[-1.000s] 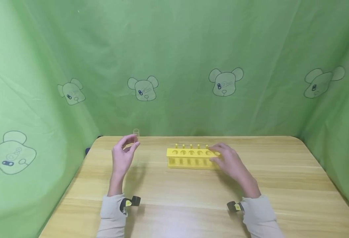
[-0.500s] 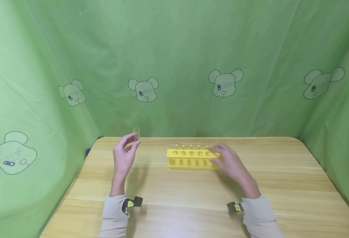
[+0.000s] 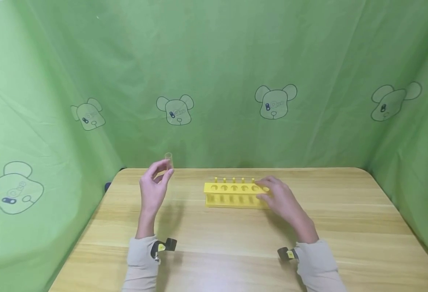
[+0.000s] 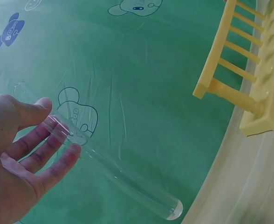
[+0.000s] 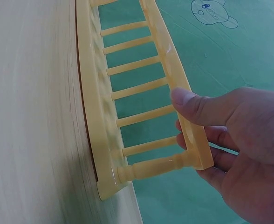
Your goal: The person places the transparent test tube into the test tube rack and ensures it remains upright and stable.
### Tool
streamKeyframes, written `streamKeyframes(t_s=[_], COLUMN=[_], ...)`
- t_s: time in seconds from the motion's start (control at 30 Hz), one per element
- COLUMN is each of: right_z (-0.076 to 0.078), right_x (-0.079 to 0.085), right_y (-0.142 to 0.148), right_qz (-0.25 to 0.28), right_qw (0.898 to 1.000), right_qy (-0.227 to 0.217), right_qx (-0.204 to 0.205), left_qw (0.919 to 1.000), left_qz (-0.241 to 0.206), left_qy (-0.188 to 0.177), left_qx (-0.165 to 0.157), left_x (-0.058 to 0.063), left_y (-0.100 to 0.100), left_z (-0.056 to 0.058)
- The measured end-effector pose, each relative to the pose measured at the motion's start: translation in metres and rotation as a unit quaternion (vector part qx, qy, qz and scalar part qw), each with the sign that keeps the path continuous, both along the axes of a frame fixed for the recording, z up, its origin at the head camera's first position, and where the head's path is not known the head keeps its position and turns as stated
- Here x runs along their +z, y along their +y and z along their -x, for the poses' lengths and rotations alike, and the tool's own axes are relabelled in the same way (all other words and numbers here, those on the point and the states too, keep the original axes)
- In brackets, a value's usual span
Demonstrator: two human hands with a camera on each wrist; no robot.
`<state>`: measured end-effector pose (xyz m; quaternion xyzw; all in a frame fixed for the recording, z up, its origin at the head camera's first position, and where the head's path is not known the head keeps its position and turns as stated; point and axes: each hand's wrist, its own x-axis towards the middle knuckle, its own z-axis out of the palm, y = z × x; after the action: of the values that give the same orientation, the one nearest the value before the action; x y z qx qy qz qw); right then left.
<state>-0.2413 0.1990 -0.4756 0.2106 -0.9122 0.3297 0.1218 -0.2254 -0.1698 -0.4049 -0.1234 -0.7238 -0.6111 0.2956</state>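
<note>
Looking from the head, we see the left hand holding a clear tube over the table, to the left of the yellow rack. In the left wrist view, its fingers are clamped on this smooth, round-bottomed tube near the mouth; we judge a gentle pinch best, since it may slip. In the right wrist view, the fingers of the right hand clamp one end of the glossy rack; we should hold it steady, without tilting.

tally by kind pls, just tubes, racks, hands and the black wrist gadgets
Test tube: 1
Yellow rack: 1
Left hand and right hand: 2
Left wrist gadget and right wrist gadget: 2
Total: 6
</note>
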Motion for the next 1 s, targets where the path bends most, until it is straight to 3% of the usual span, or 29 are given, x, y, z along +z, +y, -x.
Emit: streamKeyframes(t_s=[0.23,0.5,1.0], right_z=[0.0,0.0,-0.001], right_x=[0.001,0.001,0.001], right_y=[0.0,0.001,0.001], right_qz=[-0.002,-0.003,-0.001], right_qw=[1.0,1.0,1.0], right_qy=[-0.001,-0.001,0.005], right_qx=[-0.002,-0.004,-0.004], left_qw=[0.9999,0.9994,0.9991], left_qz=[-0.015,-0.015,-0.02], left_qy=[0.001,0.027,0.024], left_qx=[-0.002,-0.016,-0.029], left_x=[-0.014,-0.008,0.005], left_y=[-0.004,0.002,0.018], left_z=[0.016,0.016,0.017])
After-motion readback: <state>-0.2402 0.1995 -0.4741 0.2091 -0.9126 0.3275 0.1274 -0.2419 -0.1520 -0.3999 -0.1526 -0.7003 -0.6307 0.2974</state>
